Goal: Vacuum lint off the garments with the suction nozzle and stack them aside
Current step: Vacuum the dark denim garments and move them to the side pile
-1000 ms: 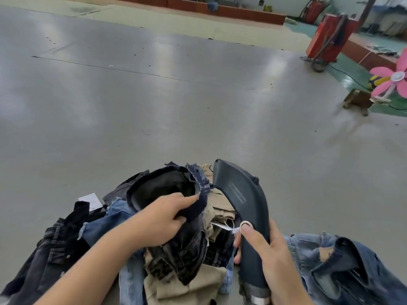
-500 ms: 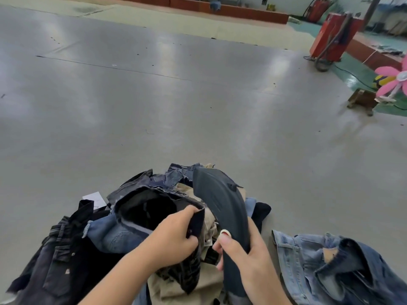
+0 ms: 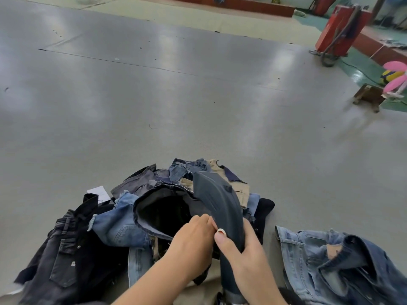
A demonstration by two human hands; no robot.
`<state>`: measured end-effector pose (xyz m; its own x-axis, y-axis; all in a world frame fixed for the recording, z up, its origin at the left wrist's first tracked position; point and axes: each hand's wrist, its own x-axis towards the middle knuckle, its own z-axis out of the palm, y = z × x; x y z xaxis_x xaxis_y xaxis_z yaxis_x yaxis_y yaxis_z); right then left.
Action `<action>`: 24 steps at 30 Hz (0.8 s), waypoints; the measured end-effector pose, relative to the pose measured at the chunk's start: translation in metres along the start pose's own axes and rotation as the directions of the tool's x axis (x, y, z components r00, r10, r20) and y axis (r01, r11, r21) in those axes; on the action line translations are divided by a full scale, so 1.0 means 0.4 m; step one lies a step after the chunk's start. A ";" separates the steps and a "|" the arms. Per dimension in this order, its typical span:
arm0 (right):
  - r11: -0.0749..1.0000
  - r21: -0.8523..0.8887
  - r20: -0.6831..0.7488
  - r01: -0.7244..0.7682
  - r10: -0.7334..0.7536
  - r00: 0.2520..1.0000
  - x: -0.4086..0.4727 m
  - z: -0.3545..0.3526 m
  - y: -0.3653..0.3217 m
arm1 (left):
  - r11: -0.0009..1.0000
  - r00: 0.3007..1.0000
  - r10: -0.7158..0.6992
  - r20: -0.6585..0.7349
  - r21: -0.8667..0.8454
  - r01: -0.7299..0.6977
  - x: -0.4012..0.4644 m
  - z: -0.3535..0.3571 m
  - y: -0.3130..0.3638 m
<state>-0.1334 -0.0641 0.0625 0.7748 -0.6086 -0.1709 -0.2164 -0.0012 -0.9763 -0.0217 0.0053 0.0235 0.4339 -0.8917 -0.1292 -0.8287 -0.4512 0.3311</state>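
A heap of garments (image 3: 123, 225), dark and blue denim with some khaki, lies on the grey floor in front of me. My right hand (image 3: 244, 249) grips the dark grey suction nozzle (image 3: 218, 201), whose curved head rests over the heap. My left hand (image 3: 193, 241) holds the edge of a dark denim garment (image 3: 163, 208) with its waist opening spread wide, just left of the nozzle. The fingertips of both hands touch. A light blue denim jacket (image 3: 330, 267) lies apart on the floor at the right.
A white tag (image 3: 98, 192) lies at the heap's left edge. Far right stand a red machine (image 3: 339, 31) with hoses, a small wooden stool (image 3: 370, 97) and a pink flower-shaped fan (image 3: 396, 78). The wide grey floor (image 3: 154, 95) stretches ahead.
The nozzle and both hands have dropped lower and leftward onto the heap. The dark garment has come down from its raised position, and my left hand has shifted next to my right.
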 end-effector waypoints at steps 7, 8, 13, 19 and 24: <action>0.993 0.071 0.083 -0.098 0.092 0.992 -0.044 0.023 0.007 | 0.929 0.969 -0.242 0.054 -0.276 0.248 0.024 0.018 -0.035; 0.990 0.101 0.067 -0.102 0.095 0.993 -0.041 0.016 0.001 | 0.879 0.955 -0.294 0.034 -0.384 0.284 0.028 0.021 -0.043; 0.981 0.167 -0.078 -0.104 0.118 0.990 -0.002 -0.059 -0.020 | 0.454 0.821 -0.566 -0.068 -0.858 0.242 0.026 0.028 -0.066; 0.980 0.071 0.018 -0.186 0.185 0.982 -0.020 -0.081 -0.014 | 0.316 0.958 -0.281 0.049 -0.938 0.141 0.022 0.007 -0.070; 0.960 -0.070 0.100 -0.272 0.278 0.955 -0.046 -0.066 0.001 | 0.539 0.910 -0.386 -0.154 -0.838 0.087 0.019 0.009 -0.071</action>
<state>-0.1633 -0.0739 0.0689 0.7395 -0.5028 -0.4476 -0.4596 0.1088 -0.8815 0.0039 0.0111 0.0100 0.7691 -0.6311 -0.1010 -0.1132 -0.2900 0.9503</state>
